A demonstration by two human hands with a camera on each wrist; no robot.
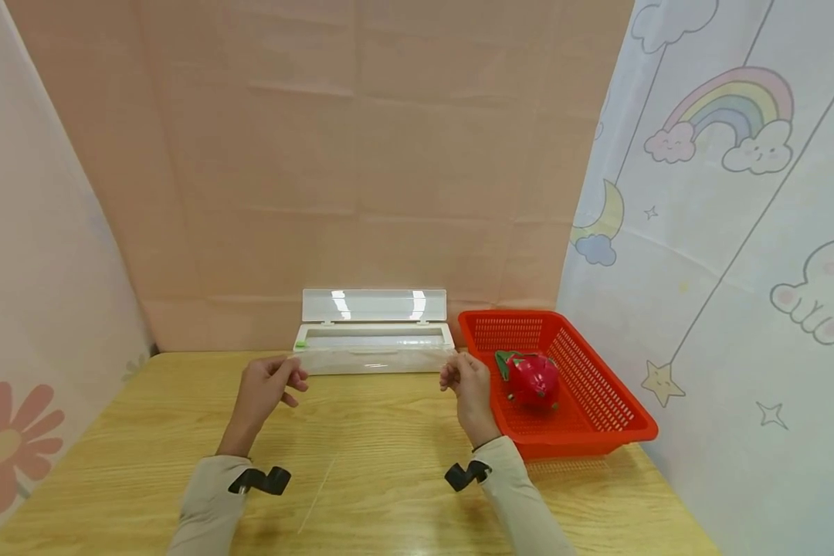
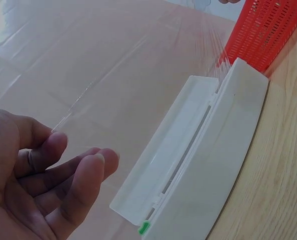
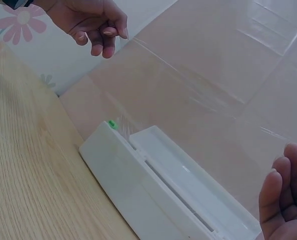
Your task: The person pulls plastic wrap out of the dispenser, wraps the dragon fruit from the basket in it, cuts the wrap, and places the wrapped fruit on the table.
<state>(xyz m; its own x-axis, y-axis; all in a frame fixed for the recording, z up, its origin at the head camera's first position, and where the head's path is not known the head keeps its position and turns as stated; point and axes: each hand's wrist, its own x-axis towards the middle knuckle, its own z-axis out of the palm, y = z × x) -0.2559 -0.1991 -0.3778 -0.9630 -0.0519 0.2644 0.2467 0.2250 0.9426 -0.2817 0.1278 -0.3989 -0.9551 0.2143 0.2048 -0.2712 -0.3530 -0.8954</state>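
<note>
Peach-coloured cloth hangs behind the pale wooden tabletop (image 1: 389, 432), with printed curtains closing in the two sides. At the far edge we see a long white plastic cling-film dispenser box (image 1: 374, 347) lying lengthwise, its clear hinged lid standing upright so that the roll slot faces us and film can leave the box freely. A small green slider tab (image 2: 144, 228) sits at the box's left end, parked clear of the film's path.

We note a sheet of transparent cling film (image 3: 198, 85) drawn out of the slot and stretched toward the person. The left hand (image 1: 267, 386) pinches the sheet's left corner between thumb and fingertips; the left wrist view shows the film edge meeting the thumb. The right hand (image 1: 467, 380) pinches the right corner in the same way, though its own wrist view shows only part of the fingers. Each grip is therefore closed on the film. The hands sit well apart, level with the box ends, which keeps the sheet taut and flat rather than clinging to itself.

Just to the right of the box stands a red perforated plastic basket (image 1: 598, 401) holding a pink dragon fruit (image 1: 531, 378), near the right hand yet untouched.
</note>
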